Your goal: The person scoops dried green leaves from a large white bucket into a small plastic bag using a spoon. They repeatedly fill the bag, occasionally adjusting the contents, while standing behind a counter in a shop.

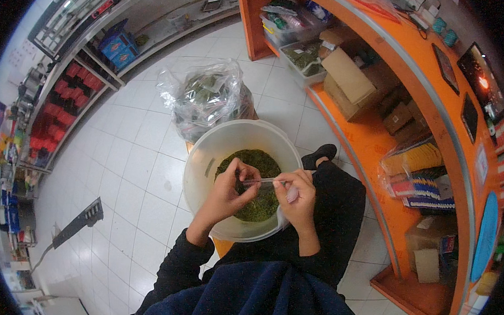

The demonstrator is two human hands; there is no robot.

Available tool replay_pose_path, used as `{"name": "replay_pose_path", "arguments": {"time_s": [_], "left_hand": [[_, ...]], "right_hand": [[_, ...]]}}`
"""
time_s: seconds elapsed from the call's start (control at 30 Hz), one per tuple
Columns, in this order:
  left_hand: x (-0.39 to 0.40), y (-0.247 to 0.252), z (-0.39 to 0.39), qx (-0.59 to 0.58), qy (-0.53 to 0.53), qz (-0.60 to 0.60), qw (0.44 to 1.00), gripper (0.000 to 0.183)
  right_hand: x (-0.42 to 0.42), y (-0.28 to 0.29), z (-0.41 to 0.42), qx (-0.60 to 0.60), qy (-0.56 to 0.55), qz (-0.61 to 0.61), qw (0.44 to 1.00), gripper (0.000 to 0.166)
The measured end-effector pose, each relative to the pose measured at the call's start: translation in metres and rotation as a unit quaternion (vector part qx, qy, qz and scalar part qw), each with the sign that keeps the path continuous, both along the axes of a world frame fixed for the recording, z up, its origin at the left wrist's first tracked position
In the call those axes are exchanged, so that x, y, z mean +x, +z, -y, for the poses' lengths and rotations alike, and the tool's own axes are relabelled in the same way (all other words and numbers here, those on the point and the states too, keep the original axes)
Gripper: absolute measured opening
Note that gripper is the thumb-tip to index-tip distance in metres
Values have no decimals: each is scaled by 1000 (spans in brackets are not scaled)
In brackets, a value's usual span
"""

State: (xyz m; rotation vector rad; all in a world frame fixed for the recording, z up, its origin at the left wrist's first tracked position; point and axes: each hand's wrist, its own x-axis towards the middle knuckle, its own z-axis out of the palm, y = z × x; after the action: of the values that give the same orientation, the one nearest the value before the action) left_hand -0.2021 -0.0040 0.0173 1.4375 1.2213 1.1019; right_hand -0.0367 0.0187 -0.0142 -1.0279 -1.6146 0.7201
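In front of me stands a wide translucent plastic tub (211, 148), its bottom covered by a crumbled dark green dried herb (260, 158). Over it my right hand (299, 199) grips a small clear plastic bag (268, 181), whose edge stretches across toward my left hand (228, 193). The bag's left end lies between the left thumb and curled fingers. A small pinkish-white piece (292, 194) shows at the right palm; what it is I cannot tell. Some white material hangs over the tub's near right rim, partly hidden by the right wrist.
Beyond the tub sits a large clear plastic bag (208, 98) of green-filled packets. To the right runs an orange counter (414, 50) holding cardboard boxes (347, 83) and a bin (301, 58). A black power strip (79, 222) with its cord lies on the tiled floor (126, 158).
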Motion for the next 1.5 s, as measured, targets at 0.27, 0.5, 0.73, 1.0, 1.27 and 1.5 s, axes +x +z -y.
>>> {"name": "replay_pose_path", "arguments": {"time_s": [0.27, 0.5, 0.73, 1.0, 1.27, 1.5], "left_hand": [[15, -4, -3, 49, -17, -39, 998, 28], [-16, 3, -8, 23, -24, -11, 999, 33], [-55, 29, -43, 69, 65, -95, 991, 32], [-86, 37, -123, 281, 241, -252, 894, 28], [20, 24, -47, 124, -203, -220, 946, 22], [9, 4, -47, 57, -133, -166, 975, 12]], "right_hand": [[7, 3, -1, -8, 67, 36, 997, 9], [4, 4, 0, -29, 38, 18, 999, 11], [9, 2, -2, -116, 62, -91, 987, 23], [8, -2, -3, -321, 251, -339, 848, 49], [-1, -3, -1, -383, 267, -350, 812, 65], [-4, -10, 0, -380, 317, -346, 797, 64]]}}
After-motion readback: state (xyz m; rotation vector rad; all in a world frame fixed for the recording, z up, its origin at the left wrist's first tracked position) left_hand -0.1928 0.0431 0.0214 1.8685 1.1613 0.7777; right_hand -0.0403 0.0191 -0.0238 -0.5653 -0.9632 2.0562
